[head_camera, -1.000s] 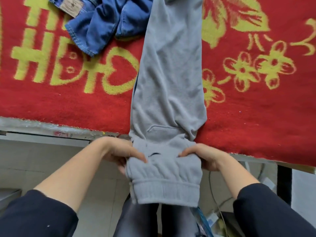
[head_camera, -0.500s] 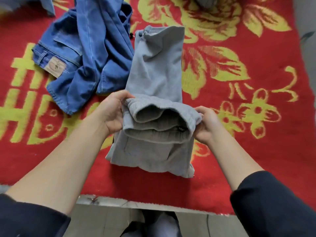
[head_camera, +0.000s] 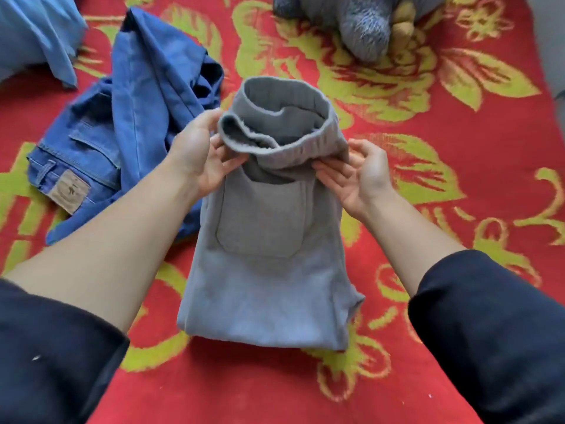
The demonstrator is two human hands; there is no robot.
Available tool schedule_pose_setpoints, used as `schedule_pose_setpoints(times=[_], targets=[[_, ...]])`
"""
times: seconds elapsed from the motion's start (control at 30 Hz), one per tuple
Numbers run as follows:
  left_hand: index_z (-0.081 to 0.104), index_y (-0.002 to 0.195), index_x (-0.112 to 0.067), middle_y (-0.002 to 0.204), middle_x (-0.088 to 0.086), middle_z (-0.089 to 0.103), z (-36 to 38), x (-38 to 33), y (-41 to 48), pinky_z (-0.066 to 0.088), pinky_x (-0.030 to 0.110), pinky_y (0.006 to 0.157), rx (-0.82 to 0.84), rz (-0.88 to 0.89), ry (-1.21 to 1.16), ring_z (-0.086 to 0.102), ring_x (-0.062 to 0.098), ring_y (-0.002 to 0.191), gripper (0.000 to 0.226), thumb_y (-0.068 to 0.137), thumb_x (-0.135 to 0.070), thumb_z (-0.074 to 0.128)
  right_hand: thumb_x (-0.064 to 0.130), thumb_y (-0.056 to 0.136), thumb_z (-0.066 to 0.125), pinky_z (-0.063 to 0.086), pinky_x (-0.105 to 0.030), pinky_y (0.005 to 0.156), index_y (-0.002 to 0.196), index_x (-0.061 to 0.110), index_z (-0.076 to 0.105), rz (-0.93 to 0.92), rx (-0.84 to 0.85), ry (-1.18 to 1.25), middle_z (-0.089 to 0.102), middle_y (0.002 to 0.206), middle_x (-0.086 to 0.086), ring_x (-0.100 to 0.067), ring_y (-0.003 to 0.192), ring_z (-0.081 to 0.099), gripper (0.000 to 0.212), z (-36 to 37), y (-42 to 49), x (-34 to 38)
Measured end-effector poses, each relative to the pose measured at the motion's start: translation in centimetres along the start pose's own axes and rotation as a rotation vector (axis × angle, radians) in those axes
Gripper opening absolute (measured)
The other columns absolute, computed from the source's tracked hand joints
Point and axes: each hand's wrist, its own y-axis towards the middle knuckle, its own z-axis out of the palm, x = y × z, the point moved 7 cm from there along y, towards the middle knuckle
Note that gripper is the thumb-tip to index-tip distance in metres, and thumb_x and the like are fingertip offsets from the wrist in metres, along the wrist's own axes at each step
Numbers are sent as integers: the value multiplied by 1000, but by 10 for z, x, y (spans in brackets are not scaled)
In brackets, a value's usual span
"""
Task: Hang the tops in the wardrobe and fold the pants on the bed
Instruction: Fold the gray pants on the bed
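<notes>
Folding grey sweatpants on the bed.
Left hand and right hand are pinching opposite sides of the raised waistband; the folded bundle is lying lengthwise between them, running toward the person.

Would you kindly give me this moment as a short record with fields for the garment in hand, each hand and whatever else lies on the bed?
Garment: grey sweatpants, folded short on the red blanket, pocket up
Far end: waistband lifted, gaping open
Left: left hand pinches the waistband's left side
Right: right hand holds its right side, fingers under the band
Waiting: blue jeans, crumpled, left of the sweatpants
Also: light blue cloth far left; grey plush toy at the far edge
</notes>
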Motion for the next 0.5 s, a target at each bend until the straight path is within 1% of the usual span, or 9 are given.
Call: schedule_pose_setpoints(times=[0.07, 0.13, 0.17, 0.23, 0.27, 0.37, 0.43, 0.47, 0.5], targets=[[60, 116, -26, 119, -8, 63, -4, 14, 8, 42, 36, 103, -24, 48, 128, 57, 7, 109, 26, 94, -36, 49, 29, 94, 46, 51, -34, 85, 129, 22, 49, -2, 56, -54, 63, 117, -7, -23, 108, 62, 36, 0, 8, -9], [41, 141, -27, 145, -8, 44, -18, 35, 0, 30, 36, 113, -120, 179, 507, 41, 6, 129, 52, 92, -36, 56, 23, 94, 52, 47, -32, 85, 142, 22, 40, -44, 26, -304, 60, 123, -2, -15, 108, 59, 50, -9, 7, -27], [35, 146, -23, 151, -3, 35, -24, 49, -9, 25, 35, 116, -125, 272, 768, 33, 9, 137, 61, 91, -33, 60, 17, 92, 56, 46, -31, 87, 143, 18, 41, -86, 7, -470, 60, 124, -2, -12, 106, 58, 52, -17, 1, -36], [32, 148, -20, 157, 5, 22, -33, 87, -38, 15, 36, 119, -27, 415, 1224, 17, 17, 145, 69, 88, -30, 65, 10, 88, 63, 41, -29, 102, 140, 10, 46, -209, 51, -835, 56, 134, -6, -12, 119, 53, 55, -31, -16, -56], [32, 148, -22, 158, 5, 17, -42, 106, -55, 13, 37, 119, 23, 446, 1386, 12, 20, 147, 69, 88, -33, 64, 12, 87, 65, 34, -29, 109, 140, 11, 46, -262, 111, -1051, 50, 141, -6, -15, 129, 47, 57, -37, -27, -69], [38, 145, -25, 157, 7, 19, -73, 152, -103, 12, 39, 117, 134, 468, 1699, 11, 24, 146, 64, 86, -48, 47, 36, 85, 63, 7, -30, 121, 146, 16, 38, -447, 296, -1680, 27, 156, -2, -16, 147, 17, 69, -54, -68, -114], [42, 143, -23, 155, 8, 26, -86, 172, -127, 11, 42, 115, 248, 469, 1862, 14, 25, 144, 67, 83, -52, 42, 49, 82, 57, -7, -34, 120, 149, 15, 31, -528, 436, -1913, 19, 159, -2, -18, 149, 7, 80, -61, -95, -145], [41, 144, -22, 155, 8, 26, -90, 180, -135, 10, 43, 115, 298, 472, 1908, 15, 24, 144, 69, 82, -53, 43, 52, 79, 57, -5, -39, 120, 150, 13, 31, -542, 497, -1996, 19, 159, -6, -22, 148, 8, 85, -65, -105, -158], [40, 144, -21, 156, 9, 25, -94, 184, -140, 10, 43, 115, 338, 480, 1938, 15, 24, 145, 73, 79, -53, 46, 55, 75, 59, 4, -44, 120, 148, 9, 33, -539, 545, -2087, 23, 157, -10, -26, 147, 13, 90, -69, -113, -169]])
